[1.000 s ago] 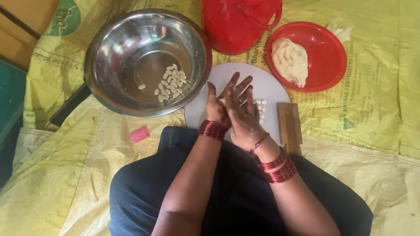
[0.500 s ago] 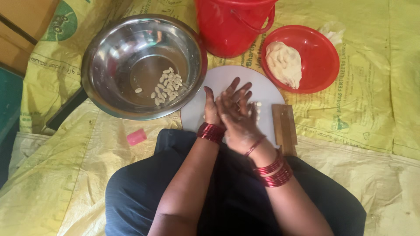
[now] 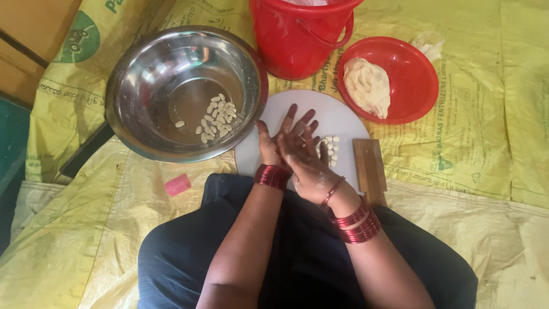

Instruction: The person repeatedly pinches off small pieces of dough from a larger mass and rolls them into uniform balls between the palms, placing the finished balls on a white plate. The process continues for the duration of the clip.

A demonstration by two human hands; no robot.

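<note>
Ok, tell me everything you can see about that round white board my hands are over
The round white board looks smooth and flat, like plastic or stone. It lies on the yellow sacking in front of the lap, between the steel bowl and a wooden block. A few small pale dough pieces sit on it. The left hand and right hand, pressed together, cover its near part.
</note>
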